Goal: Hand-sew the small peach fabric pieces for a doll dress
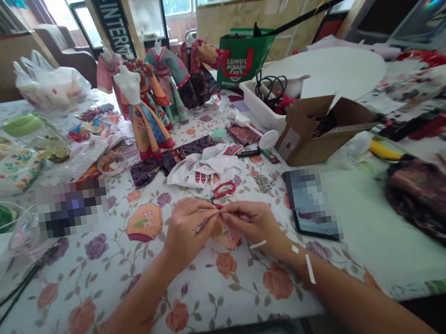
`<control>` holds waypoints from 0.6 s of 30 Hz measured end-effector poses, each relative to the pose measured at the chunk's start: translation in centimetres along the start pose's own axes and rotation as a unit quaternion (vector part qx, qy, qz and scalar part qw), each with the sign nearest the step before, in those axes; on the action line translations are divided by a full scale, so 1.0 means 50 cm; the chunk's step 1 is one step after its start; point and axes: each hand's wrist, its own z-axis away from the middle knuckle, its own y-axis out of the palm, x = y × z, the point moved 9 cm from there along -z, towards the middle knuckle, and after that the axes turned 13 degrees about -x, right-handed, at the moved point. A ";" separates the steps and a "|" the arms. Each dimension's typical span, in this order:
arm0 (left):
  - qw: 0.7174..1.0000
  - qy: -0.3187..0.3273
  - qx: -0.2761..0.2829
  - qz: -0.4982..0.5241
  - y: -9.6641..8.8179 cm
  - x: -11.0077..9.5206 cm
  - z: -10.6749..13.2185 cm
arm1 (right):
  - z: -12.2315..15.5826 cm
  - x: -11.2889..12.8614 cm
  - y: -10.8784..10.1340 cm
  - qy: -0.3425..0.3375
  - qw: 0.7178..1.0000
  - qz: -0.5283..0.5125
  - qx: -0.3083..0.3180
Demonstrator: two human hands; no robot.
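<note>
My left hand [187, 225] and my right hand [256, 220] meet over the flowered tablecloth, fingertips pinched together. Between them they hold a small orange fabric piece [227, 239] with a printed motif and a bit of red at its upper edge. Fingers cover much of this piece. A similar orange cut piece with a dark red border [144, 223] lies flat to the left of my left hand. Red-handled scissors [224, 189] rest just beyond my fingertips. White strips [310, 269] are stuck on my right wrist and forearm.
Beyond the scissors lies crumpled white cloth [202, 167]. Dressed doll forms [143, 112] stand farther back. To the right are small beads [265, 182], a partly blurred tablet [310, 207], a cardboard box [306, 138] and dark sheer fabric [433, 202]. A lidded jar [40, 138] stands left.
</note>
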 end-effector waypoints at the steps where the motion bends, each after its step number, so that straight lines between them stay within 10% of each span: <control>1: 1.000 0.025 -0.003 -0.013 -0.001 -0.008 -0.001 | 0.000 0.001 0.000 -0.009 1.000 0.007 -0.003; 8: 0.998 0.055 -0.005 -0.035 0.001 -0.016 0.001 | 0.002 0.012 0.001 -0.040 0.998 0.041 -0.004; 18: 0.977 -0.187 0.007 0.106 0.011 0.056 0.013 | 0.005 -0.020 0.011 0.081 0.992 -0.092 0.037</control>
